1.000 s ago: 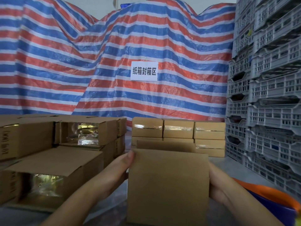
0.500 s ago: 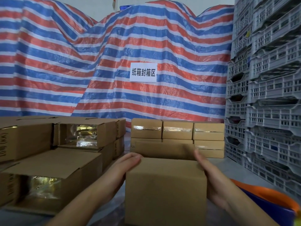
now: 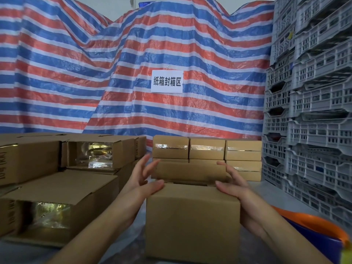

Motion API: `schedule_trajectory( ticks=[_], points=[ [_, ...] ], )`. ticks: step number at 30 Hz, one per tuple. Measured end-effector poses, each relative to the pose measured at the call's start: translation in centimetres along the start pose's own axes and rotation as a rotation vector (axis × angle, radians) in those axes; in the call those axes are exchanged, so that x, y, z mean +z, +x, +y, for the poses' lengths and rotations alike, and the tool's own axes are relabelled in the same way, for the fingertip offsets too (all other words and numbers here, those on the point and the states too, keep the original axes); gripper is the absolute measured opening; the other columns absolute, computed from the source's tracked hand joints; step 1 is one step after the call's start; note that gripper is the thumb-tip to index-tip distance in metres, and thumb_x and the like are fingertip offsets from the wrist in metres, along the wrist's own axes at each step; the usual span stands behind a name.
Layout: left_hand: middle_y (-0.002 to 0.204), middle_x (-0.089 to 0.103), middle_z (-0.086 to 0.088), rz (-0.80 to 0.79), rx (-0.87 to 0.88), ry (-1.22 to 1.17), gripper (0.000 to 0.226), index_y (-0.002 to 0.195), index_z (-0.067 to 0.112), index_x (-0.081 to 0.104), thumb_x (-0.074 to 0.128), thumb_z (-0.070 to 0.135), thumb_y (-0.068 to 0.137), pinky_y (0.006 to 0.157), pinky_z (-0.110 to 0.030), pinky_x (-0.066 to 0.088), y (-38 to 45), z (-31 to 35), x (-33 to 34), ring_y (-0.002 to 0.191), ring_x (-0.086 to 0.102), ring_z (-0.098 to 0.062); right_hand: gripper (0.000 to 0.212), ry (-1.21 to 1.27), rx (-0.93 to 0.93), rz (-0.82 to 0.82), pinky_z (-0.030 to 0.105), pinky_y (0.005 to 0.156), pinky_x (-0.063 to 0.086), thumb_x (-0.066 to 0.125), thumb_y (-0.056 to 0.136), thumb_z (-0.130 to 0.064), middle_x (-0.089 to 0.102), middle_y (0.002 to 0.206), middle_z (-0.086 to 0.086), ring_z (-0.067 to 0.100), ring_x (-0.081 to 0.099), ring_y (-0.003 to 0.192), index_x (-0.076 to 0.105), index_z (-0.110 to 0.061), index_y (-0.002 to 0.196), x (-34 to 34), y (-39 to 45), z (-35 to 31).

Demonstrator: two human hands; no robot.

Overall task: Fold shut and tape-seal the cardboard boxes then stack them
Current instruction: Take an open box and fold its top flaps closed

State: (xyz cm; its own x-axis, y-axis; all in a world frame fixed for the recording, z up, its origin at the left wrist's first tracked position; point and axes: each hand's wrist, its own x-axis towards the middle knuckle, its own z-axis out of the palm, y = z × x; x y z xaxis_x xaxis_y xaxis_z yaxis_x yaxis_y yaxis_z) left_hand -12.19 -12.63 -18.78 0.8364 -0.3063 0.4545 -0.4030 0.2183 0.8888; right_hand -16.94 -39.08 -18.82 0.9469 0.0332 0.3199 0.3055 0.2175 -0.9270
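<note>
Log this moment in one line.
step: folding flaps | box: untaped | left hand: on near flap | right hand: on near flap | far flap: up

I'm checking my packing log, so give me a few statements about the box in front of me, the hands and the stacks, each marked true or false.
1. Both hands, left hand and right hand, touch the near box. True.
2. The near box is already taped. False: no tape shows and its far flap still stands up.
3. The sealed boxes stacked behind it carry clear tape. True.
4. The open boxes on the left are empty. False: shiny wrapped contents show inside.
5. Grey crates are stacked on the right. True.
</note>
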Motion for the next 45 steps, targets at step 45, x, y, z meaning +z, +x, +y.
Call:
schedule_trajectory(
  ticks=[45],
  points=[
    [0.163, 0.017, 0.013, -0.497, 0.046, 1.539, 0.073, 0.154, 0.042, 0.011, 0.022, 0.076, 0.09, 0.116, -0.045, 0.03, -0.3, 3.6, 8.2, 0.146, 0.026, -0.017, 0.032, -1.127, -0.136, 0.456, 0.031, 0.069, 0.043, 0.053, 0.097, -0.05, 0.064, 0.089, -0.005, 0.019, 0.061, 0.089, 0.063, -0.02, 0.092, -2.3, -1.5, -4.8]
  ],
)
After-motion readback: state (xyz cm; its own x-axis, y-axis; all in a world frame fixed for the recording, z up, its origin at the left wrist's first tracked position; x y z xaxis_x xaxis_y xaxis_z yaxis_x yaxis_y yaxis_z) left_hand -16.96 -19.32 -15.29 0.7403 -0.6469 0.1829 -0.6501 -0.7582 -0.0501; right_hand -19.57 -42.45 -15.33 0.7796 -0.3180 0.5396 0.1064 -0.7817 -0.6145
